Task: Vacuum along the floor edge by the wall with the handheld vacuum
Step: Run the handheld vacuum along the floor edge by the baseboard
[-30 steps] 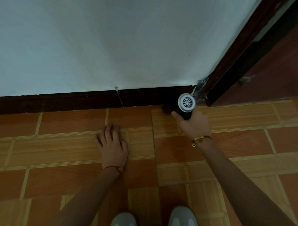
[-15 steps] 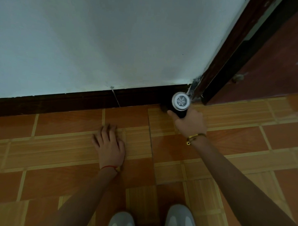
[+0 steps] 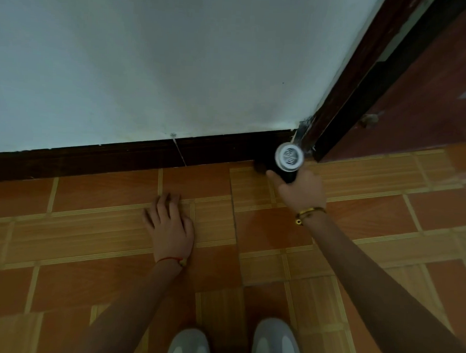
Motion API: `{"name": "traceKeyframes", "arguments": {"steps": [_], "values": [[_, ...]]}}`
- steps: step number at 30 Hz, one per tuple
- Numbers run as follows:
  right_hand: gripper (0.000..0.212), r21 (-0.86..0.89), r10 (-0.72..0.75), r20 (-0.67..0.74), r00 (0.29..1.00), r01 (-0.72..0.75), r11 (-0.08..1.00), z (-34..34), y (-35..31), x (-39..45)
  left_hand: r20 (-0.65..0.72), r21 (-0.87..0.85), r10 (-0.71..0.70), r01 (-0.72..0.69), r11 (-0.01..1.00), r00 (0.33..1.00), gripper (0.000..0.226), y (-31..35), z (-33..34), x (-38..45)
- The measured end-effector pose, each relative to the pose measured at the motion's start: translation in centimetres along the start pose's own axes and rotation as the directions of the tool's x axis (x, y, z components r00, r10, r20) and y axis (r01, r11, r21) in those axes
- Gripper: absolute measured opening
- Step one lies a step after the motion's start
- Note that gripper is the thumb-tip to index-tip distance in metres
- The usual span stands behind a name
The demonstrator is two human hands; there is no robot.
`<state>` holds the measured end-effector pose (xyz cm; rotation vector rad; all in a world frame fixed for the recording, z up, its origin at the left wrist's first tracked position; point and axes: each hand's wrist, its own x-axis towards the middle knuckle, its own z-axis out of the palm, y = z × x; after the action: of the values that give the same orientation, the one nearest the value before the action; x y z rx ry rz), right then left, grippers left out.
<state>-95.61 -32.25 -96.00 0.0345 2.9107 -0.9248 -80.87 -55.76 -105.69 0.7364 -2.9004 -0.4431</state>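
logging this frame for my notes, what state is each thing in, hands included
vacuum: held, front end down at the baseboard by the door frame
right hand: grips the vacuum
left hand: flat on the floor tiles, fingers straight
baseboard: thin pale line across it at one spot
shoes: side by side on the floor

Red string (image 3: 169, 259), gold bracelet (image 3: 309, 212), grey shoes (image 3: 276, 341).

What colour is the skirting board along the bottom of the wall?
Dark brown, nearly black, below the pale wall; the skirting board shows in the head view.
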Motion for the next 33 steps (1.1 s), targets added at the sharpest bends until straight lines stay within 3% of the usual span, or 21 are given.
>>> {"name": "traceKeyframes", "arguments": {"steps": [3,10,20,27,33], "values": [[0.058,0.012,-0.04,0.032,0.999,0.04,0.999,0.9,-0.8,-0.2,-0.004,0.003,0.005,-0.005,1.0,1.0,0.052,0.1,-0.3,-0.1],[0.068,-0.048,0.102,-0.1,0.99,-0.107,0.993,-1.4,2.4,0.9,-0.019,0.002,0.006,-0.006,1.0,1.0,0.052,0.2,-0.4,-0.1],[0.063,0.091,-0.097,0.096,0.991,0.088,0.992,1.9,-2.5,-1.0,-0.026,0.004,0.006,-0.006,1.0,1.0,0.052,0.2,-0.3,0.0],[0.062,0.07,0.011,-0.017,1.0,-0.01,0.997,0.4,0.3,0.6,-0.025,0.001,0.002,-0.002,1.0,1.0,0.051,0.0,0.1,0.1],[0.062,0.131,-0.075,0.063,0.995,0.067,0.989,1.8,-1.6,-0.1,-0.026,0.0,0.003,-0.003,1.0,1.0,0.051,-0.1,0.1,0.1]]}}
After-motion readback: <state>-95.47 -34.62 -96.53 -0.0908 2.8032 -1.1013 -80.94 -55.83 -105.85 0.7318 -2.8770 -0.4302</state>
